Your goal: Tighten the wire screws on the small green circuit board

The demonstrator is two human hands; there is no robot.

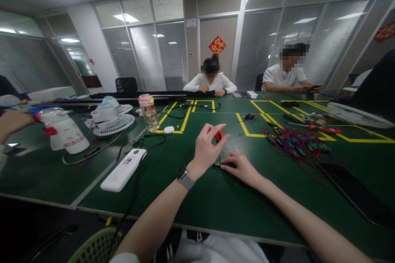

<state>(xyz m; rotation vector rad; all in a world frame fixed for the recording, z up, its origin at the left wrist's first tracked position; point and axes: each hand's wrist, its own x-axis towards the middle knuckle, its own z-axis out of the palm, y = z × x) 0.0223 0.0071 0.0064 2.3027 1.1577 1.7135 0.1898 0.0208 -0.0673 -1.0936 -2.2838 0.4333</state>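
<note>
A small screwdriver (219,136) with an orange and black handle stands upright, shaft down, in my left hand (206,147). Its thumb and forefinger reach past the handle, while the other fingers are partly hidden behind the palm. Below the shaft's tip lies a small green circuit board (217,164) on the table. My right hand (239,166) is closed at the board's right edge, its fingertips pinching and steadying it. Most of the board is too small or covered to make out.
On the green table (185,197), a heap of wired circuit boards (296,141) lies right, near a red screwdriver (327,129) and black tablet-like panel (354,193). Left are a white power bank (123,170), pink-lidded bottle (148,112) and fans (112,121). Two people sit opposite; another's hand (15,123) is far left.
</note>
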